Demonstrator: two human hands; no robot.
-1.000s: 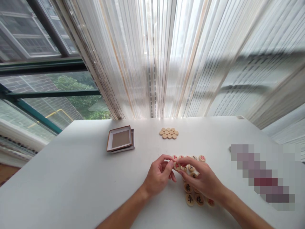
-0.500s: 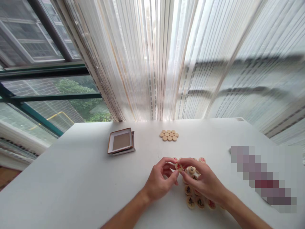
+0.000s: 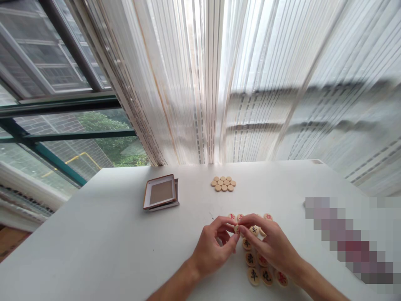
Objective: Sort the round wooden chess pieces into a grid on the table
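Observation:
Round wooden chess pieces [image 3: 257, 267] with red and black characters lie in a loose group on the white table [image 3: 109, 246]. My left hand [image 3: 214, 248] and my right hand [image 3: 271, 246] meet over the group's far left side. Both pinch the same chess piece [image 3: 237, 228] between fingertips, held just above the others. A tight cluster of blank-side pieces [image 3: 223, 184] sits farther back, apart from both hands.
A shallow brown-and-white box with its lid [image 3: 161, 193] rests at the back left of the table. A blurred-out patch [image 3: 351, 242] covers the right side. Sheer striped curtains [image 3: 234, 83] hang behind the table; a window [image 3: 62, 125] is at left.
The view tilted slightly, so everything sits lower in frame. Both hands stayed together on the piece, which has turned between the fingertips; its red face no longer shows.

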